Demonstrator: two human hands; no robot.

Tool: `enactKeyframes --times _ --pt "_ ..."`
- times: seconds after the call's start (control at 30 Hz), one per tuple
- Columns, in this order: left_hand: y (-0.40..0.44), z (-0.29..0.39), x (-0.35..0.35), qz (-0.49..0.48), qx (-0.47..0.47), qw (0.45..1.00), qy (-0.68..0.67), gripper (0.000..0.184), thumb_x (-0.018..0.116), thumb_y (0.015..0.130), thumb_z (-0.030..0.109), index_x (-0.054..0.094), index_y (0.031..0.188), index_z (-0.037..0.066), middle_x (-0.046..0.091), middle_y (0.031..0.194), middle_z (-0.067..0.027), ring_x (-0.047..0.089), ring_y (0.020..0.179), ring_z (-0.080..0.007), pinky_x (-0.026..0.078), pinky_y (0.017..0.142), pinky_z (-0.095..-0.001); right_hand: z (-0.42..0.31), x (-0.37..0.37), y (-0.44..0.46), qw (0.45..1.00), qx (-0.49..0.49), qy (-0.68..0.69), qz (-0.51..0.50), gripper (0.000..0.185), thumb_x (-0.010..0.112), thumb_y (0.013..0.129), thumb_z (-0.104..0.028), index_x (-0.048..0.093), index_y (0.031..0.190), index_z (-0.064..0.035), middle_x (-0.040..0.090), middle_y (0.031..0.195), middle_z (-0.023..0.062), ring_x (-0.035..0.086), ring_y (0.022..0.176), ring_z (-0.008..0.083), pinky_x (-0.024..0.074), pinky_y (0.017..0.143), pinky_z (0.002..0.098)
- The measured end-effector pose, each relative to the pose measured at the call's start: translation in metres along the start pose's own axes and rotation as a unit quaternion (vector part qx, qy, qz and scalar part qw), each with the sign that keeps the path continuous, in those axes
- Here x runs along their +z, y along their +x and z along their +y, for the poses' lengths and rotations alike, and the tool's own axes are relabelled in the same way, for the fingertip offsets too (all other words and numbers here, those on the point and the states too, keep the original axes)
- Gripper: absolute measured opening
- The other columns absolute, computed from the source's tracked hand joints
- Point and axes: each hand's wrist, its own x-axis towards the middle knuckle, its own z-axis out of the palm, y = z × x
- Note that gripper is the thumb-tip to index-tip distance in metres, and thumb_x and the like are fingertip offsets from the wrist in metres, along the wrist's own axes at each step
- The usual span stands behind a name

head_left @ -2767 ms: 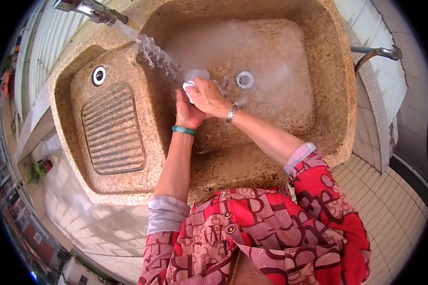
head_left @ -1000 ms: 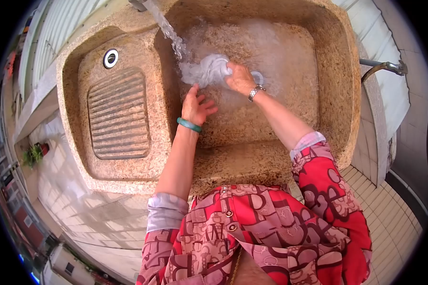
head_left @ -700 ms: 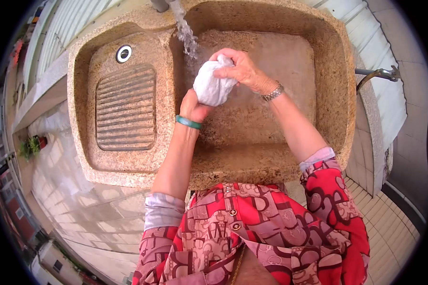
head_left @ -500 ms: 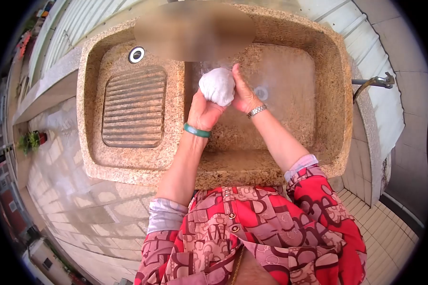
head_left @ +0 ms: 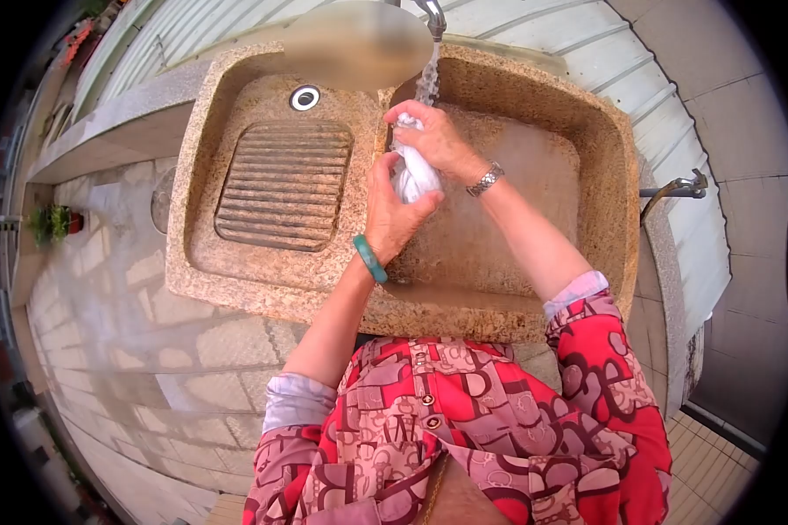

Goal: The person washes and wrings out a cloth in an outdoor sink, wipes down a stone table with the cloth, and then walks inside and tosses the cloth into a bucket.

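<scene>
A white cloth [head_left: 414,171], bunched and twisted lengthwise, is gripped between my two hands over the right basin of the stone sink [head_left: 499,317]. My left hand [head_left: 390,210], below a green bangle, closes round its lower end. Around the upper end are the fingers of my right hand [head_left: 439,140], with a metal watch at that wrist. Just above my right hand, water [head_left: 428,83] streams from a metal tap [head_left: 432,17]. Part of the cloth is hidden by my fingers.
Left of the basin lies a ribbed washboard [head_left: 282,185] section with a drain hole [head_left: 305,98] above it. A second tap [head_left: 687,185] sticks out at the right. A potted plant [head_left: 54,224] stands far left. A blurred patch covers the sink's top edge.
The cloth has gone from a round ball to a longer twisted bundle. My right hand has moved from beside it to gripping its upper end. The tap and running water have come into view.
</scene>
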Motion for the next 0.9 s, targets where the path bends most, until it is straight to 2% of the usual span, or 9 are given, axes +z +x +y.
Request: enactKeyframes --times 0.07,0.17,0.23,0.33,0.37,0.5,0.6,0.8,0.9 --pt "-0.001 0.005 -0.004 0.136 0.102 0.985 0.037 0.060 0.075 0.068 0.021 0.046 0.115 -0.001 0.056 0.101 -0.0064 0.051 0.096 -0.0134 0.046 0.078 -0.0274 -0.015 0.001 0.000 1.000 -0.012 -0.012 -0.013 0.019 0.055 0.080 -0.008 0.057 0.099 -0.0063 0.054 0.081 0.0005 0.050 0.074 0.0067 0.0438 0.062 0.0221" --pt "0.008 0.003 -0.026 0.081 0.133 0.985 -0.074 0.061 0.076 0.066 0.019 0.047 0.116 -0.001 0.057 0.098 -0.0060 0.053 0.096 -0.0141 0.044 0.082 -0.0278 -0.055 0.007 -0.008 0.998 -0.013 0.023 -0.054 0.022 0.055 0.080 -0.009 0.057 0.101 -0.0060 0.055 0.081 0.0005 0.050 0.074 0.0068 0.0437 0.062 0.0225" --pt "0.011 0.012 -0.040 -0.183 -0.079 0.957 -0.209 0.068 0.077 0.065 0.018 0.042 0.121 -0.001 0.056 0.103 -0.0081 0.052 0.098 -0.0147 0.042 0.087 -0.0295 -0.072 0.012 -0.007 0.995 -0.017 0.064 -0.077 0.023 0.056 0.079 -0.010 0.057 0.102 -0.0060 0.055 0.082 0.0008 0.050 0.074 0.0067 0.0438 0.063 0.0226" --pt "0.010 0.014 -0.037 -0.157 -0.090 0.935 -0.306 0.057 0.065 0.070 0.014 0.042 0.120 0.000 0.056 0.104 -0.0100 0.054 0.097 -0.0179 0.042 0.088 -0.0323 -0.065 0.020 0.004 0.987 -0.081 -0.128 -0.057 0.031 0.059 0.080 -0.022 0.056 0.105 -0.0041 0.059 0.085 0.0083 0.055 0.078 0.0156 0.0448 0.071 0.0293" --pt "0.012 0.009 -0.037 -0.143 -0.104 0.893 -0.413 0.052 0.060 0.071 0.014 0.043 0.118 0.000 0.056 0.102 -0.0105 0.055 0.096 -0.0201 0.042 0.087 -0.0343 -0.059 0.023 0.007 0.946 -0.182 -0.269 -0.018 0.038 0.059 0.080 -0.031 0.056 0.106 -0.0034 0.059 0.088 0.0143 0.058 0.084 0.0276 0.0446 0.075 0.0362" --pt "-0.004 0.009 -0.044 -0.122 -0.140 0.794 -0.578 0.050 0.054 0.068 0.018 0.044 0.114 0.001 0.055 0.098 -0.0134 0.055 0.091 -0.0270 0.043 0.086 -0.0413 -0.134 0.003 0.010 0.882 -0.160 -0.442 0.026 0.040 0.060 0.079 -0.038 0.059 0.099 -0.0038 0.059 0.083 0.0149 0.056 0.080 0.0324 0.0445 0.073 0.0396" --pt "-0.005 -0.012 -0.069 -0.054 -0.216 0.684 -0.695 0.052 0.054 0.067 0.026 0.044 0.113 0.004 0.054 0.096 -0.0174 0.053 0.085 -0.0315 0.042 0.083 -0.0475 -0.130 -0.044 0.062 0.652 -0.372 -0.627 0.208 0.022 0.058 0.075 -0.019 0.056 0.091 -0.0041 0.052 0.082 0.0126 0.052 0.073 0.0269 0.0421 0.058 0.0391" --pt "-0.021 -0.016 -0.118 -0.010 -0.181 0.625 -0.759 0.050 0.058 0.075 0.033 0.044 0.113 0.004 0.052 0.104 -0.0180 0.054 0.090 -0.0304 0.044 0.078 -0.0448 -0.167 -0.065 0.075 0.744 -0.116 -0.611 0.245 0.016 0.061 0.074 -0.022 0.063 0.076 -0.0068 0.060 0.076 0.0134 0.058 0.076 0.0327 0.0435 0.063 0.0472" --pt "-0.023 -0.026 -0.145 0.037 -0.186 0.623 -0.759 0.043 0.054 0.080 0.038 0.046 0.108 0.005 0.053 0.096 -0.0193 0.052 0.084 -0.0276 0.045 0.073 -0.0406 -0.185 -0.054 0.064 0.751 -0.118 -0.607 0.231 0.017 0.063 0.073 -0.024 0.062 0.073 -0.0064 0.061 0.075 0.0137 0.059 0.074 0.0322 0.0408 0.065 0.0490"
